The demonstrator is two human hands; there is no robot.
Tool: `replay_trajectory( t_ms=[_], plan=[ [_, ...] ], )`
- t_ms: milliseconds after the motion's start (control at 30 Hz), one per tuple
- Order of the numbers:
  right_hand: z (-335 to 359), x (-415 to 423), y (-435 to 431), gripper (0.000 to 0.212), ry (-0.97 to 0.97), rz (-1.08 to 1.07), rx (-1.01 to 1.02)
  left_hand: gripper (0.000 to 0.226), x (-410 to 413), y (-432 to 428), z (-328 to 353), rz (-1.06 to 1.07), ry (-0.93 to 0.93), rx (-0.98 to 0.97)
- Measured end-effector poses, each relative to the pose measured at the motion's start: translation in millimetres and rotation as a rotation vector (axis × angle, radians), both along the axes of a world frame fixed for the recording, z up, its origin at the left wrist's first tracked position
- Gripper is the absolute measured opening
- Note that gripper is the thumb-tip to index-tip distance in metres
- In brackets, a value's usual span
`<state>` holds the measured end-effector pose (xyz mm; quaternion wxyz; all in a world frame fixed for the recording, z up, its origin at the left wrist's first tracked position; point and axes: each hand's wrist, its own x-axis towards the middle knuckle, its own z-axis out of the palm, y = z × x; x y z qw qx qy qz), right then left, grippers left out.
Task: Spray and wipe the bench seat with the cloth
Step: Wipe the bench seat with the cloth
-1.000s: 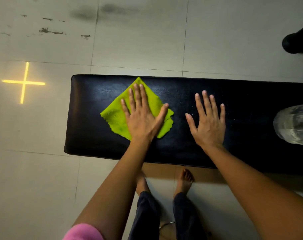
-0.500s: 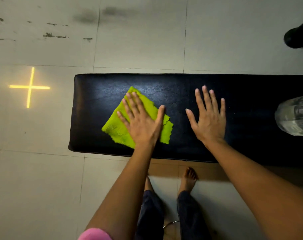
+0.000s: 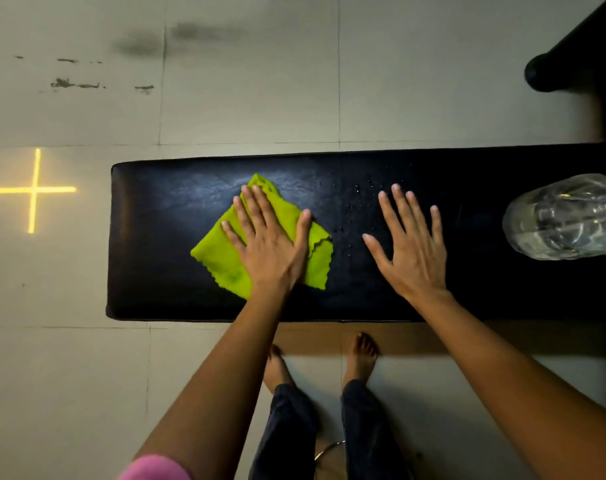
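A black padded bench seat runs across the middle of the view. A lime-green cloth lies on its left half, partly folded at the right edge. My left hand presses flat on the cloth, fingers spread. My right hand rests flat and bare on the seat to the right of the cloth, holding nothing. Small water droplets dot the seat between the two hands. A clear plastic bottle lies on the seat at the far right, cut off by the frame edge.
Pale floor tiles surround the bench, with a glowing yellow cross on the floor at left. A dark object stands at the top right corner. My bare feet stand on the floor just in front of the bench.
My left hand has slid the cloth toward the near edge of the seat and slightly right, and the cloth has bunched a little. My right hand has stayed flat in place.
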<state>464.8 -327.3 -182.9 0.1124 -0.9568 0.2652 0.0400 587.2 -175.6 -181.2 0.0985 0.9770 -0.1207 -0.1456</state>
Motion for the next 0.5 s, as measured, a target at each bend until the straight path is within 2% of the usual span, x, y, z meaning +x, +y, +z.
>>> replay_trajectory(
  t_ms=[67, 133, 233, 333, 400, 500],
  plan=[
    [-2, -9, -6, 0.067, 0.003, -0.044, -0.008, 0.087, 0, -25, -2, -0.002, -0.014, -0.006],
    [-4, -13, -7, 0.068, 0.007, -0.080, -0.010, 0.083, -9, -31, -4, -0.123, -0.035, 0.000],
    [-5, -13, -6, 0.070, 0.036, -0.097, -0.008, 0.081, -30, -13, -1, -0.443, -0.047, -0.045],
    [-2, -14, -10, 0.072, 0.055, -0.088, 0.001, 0.081, -32, 28, -2, -0.740, -0.068, -0.009],
    [-2, -15, -16, 0.073, 0.058, -0.067, -0.004, 0.083, -19, 40, -2, -0.739, -0.095, 0.028],
    [-6, -15, -18, 0.072, 0.044, -0.071, -0.016, 0.088, 2, 8, -1, -0.432, -0.067, 0.051]
  ],
)
